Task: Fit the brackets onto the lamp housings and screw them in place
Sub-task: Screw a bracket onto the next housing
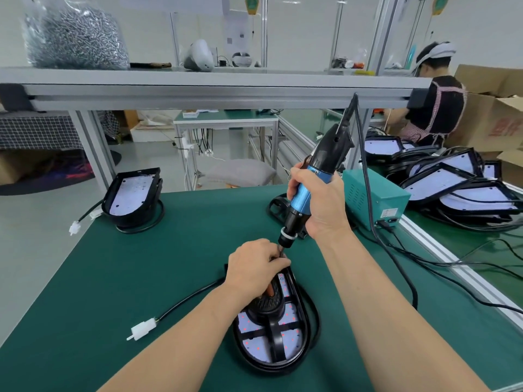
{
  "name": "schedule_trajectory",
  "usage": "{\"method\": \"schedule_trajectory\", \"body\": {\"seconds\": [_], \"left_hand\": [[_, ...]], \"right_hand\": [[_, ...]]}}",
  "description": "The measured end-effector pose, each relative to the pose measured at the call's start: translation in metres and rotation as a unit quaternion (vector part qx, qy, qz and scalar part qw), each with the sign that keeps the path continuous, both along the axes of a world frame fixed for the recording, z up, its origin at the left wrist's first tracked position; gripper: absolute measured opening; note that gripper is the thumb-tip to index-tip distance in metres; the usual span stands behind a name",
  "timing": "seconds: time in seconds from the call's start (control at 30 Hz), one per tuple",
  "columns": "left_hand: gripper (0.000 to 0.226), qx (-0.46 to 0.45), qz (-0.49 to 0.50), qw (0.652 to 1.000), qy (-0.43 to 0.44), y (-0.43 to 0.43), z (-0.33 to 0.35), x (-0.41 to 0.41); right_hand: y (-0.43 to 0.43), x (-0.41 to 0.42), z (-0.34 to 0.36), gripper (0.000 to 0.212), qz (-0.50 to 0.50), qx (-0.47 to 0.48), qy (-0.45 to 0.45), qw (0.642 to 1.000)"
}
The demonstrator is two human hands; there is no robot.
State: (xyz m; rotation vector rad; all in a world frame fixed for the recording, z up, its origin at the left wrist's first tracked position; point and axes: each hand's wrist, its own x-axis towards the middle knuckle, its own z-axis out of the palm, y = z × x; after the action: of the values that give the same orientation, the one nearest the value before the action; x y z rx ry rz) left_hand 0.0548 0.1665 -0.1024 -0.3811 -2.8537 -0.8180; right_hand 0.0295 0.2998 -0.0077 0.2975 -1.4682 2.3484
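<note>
Two hands are busy over one lamp [291,335] that lies flat on the green table [141,264], close to the near edge; a black bracket [273,335] sits on top of the lamp, across its white face; the right hand [319,202] is wrapped tight round the driver [325,154], which leans with its tip down toward the far end of the lamp; the left hand [254,267] rests on that far end, and its fingers are curled in a pinch round the bit [281,251]; it looks like they hold a small screw there too, but that is too tiny and too hidden to be sure; so the step in hand looks like the screwing step, with the bracket already on and a screw being set at its hole; the next move likely needs the bit held straight over the hole, a soft push down, and the left fingers pulled clear before the driver spins; if the tip slips it could scratch the white face or nip a finger; a second lamp [133,199] waits at the far left of the table; many more lie in a heap [452,190] on the next bench to the right; a bag of screws [76,38] sits up on the shelf.
</note>
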Motion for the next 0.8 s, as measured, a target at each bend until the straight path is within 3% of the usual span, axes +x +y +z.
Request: {"method": "schedule_trajectory", "body": {"seconds": [0.1, 0.2, 0.3, 0.5, 0.8], "left_hand": [[0.029, 0.019, -0.001, 1.0, -0.02, -0.001, 0.002, 0.0], [0.043, 0.073, -0.025, 0.995, -0.059, -0.005, 0.007, 0.0], [0.044, 0.127, -0.038, 0.988, -0.079, -0.01, 0.015, 0.0], [0.044, 0.017, -0.063, 0.998, 0.01, -0.011, 0.027, 0.002], [0.042, -0.022, -0.076, 0.996, 0.041, -0.011, 0.04, 0.018]], "right_hand": [[-0.001, 0.002, 0.001, 0.012, -0.023, -0.021, 0.013, 0.999], [0.007, 0.004, 0.007, 0.013, -0.036, -0.102, 0.013, 0.994], [0.021, 0.007, 0.01, 0.014, -0.011, -0.178, -0.028, 0.984], [0.034, 0.013, 0.011, 0.013, -0.057, -0.217, -0.033, 0.974], [0.036, 0.024, 0.013, 0.014, -0.072, -0.225, -0.041, 0.971]]}}
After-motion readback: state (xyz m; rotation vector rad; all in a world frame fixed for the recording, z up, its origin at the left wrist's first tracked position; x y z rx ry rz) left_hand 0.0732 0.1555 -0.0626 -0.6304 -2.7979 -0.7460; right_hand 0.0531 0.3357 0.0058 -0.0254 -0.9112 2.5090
